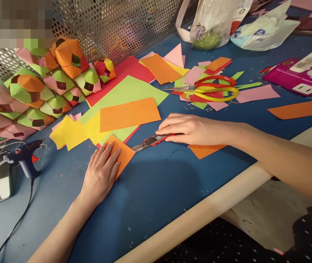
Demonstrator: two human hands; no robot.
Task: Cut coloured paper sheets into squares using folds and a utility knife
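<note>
- Head view, lower middle of the frame: the left hand (pixel 101 175) lies flat and open, fingers together, and presses on an orange paper piece (pixel 124 153) on the blue table (pixel 156 190).
- Head view, centre: the right hand (pixel 191 129) is closed on a red utility knife (pixel 151 140). The blade is out and points to the left, just beside the edge of the orange paper piece and near the left fingertips.
- Under the right wrist there is an orange offcut (pixel 205 149), partly hidden by the hand.
- Above the hands lie an orange sheet (pixel 128 114) on a green sheet (pixel 128 91), and yellow squares (pixel 68 133) to the left.
- Upper right: scissors (pixel 213 87) with red and yellow handles, among paper scraps.
- Left side: a pile of folded paper shapes (pixel 40 87), and a glue gun (pixel 25 159) with its cable.
- Risk, as I judge it: the blade can slip toward the left fingers, because they are close to its line. The paper can also slide if the pressing is too weak, so the cut goes crooked.
</note>
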